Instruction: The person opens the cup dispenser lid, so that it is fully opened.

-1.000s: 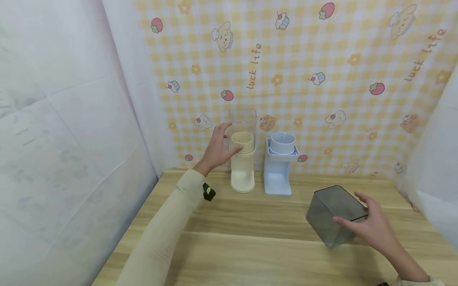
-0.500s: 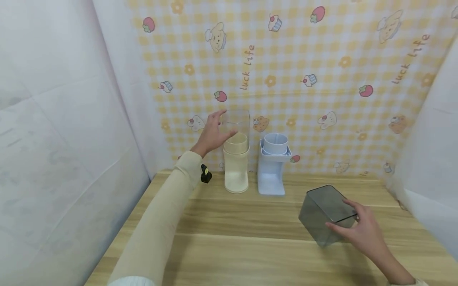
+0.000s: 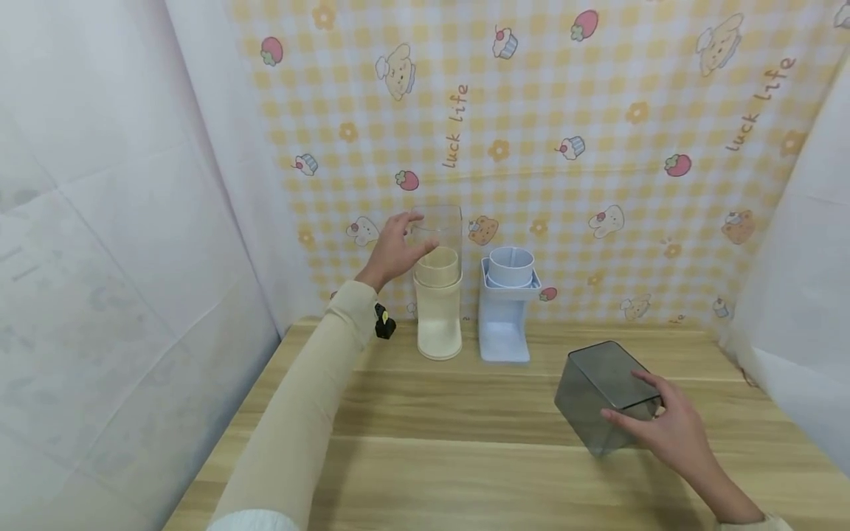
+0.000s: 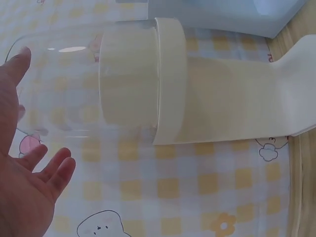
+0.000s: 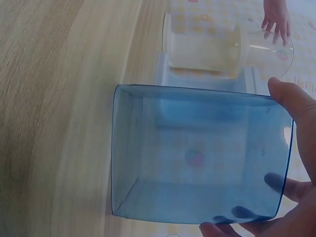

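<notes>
- Head view: the smoky grey container [image 3: 598,387], box-shaped and see-through, tilts above the right part of the surface [image 3: 425,472], in the right hand [image 3: 674,431]; whether its lower corner touches down I cannot tell.
- Right wrist view: the fingers [image 5: 296,190] and thumb of that hand grasp one end of the grey container, from opposite sides; its walls look bluish here.
- The left hand [image 3: 393,254] reaches around the upper part of a clear container [image 3: 448,225], its fingers loose and spread, not clenched. In the left wrist view the thumb overlaps the container's end; contact is unclear.
- The clear container stands upright on a cream stand [image 3: 440,324], around the stand's ring.
- Just beside it is a pale blue stand [image 3: 503,339], a round ring on its squarish top.
- A small black device [image 3: 384,322] shows next to the left cuff.
- Behind hangs a yellow checked cloth [image 3: 531,96] with cupcakes and strawberries, between white sheets [image 3: 119,258].
</notes>
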Available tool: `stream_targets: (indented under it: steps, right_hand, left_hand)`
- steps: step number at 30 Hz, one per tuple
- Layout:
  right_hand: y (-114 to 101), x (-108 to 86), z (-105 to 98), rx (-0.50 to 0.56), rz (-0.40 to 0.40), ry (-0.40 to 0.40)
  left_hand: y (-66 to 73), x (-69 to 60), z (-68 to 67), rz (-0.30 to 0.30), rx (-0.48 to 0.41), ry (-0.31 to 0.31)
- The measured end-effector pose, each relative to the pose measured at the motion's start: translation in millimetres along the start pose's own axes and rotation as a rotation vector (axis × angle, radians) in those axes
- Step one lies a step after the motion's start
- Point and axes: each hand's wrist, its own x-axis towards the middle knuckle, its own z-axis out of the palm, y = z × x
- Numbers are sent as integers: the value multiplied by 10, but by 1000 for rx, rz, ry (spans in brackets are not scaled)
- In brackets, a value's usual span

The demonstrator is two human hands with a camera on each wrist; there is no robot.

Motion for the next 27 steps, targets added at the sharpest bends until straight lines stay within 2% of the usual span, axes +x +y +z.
stream_targets:
  steps: [6, 13, 18, 23, 27]
  right_hand:
    - [16, 42, 34, 16, 12, 13]
    - [-38, 195, 57, 27, -33, 42]
    - [-9, 147, 137, 68, -27, 33]
    - [1, 131, 210, 107, -41, 63]
    - [-20, 171, 259, 91, -59, 90]
  left_hand:
    - [-52, -12, 35, -22, -49, -6]
    - [-21, 40, -32, -104, -212, -37]
    - [-107, 8, 39, -100, -260, -60]
    - [-156, 7, 79, -102, -310, -78]
    - [-156, 33, 55, -93, -311, -56]
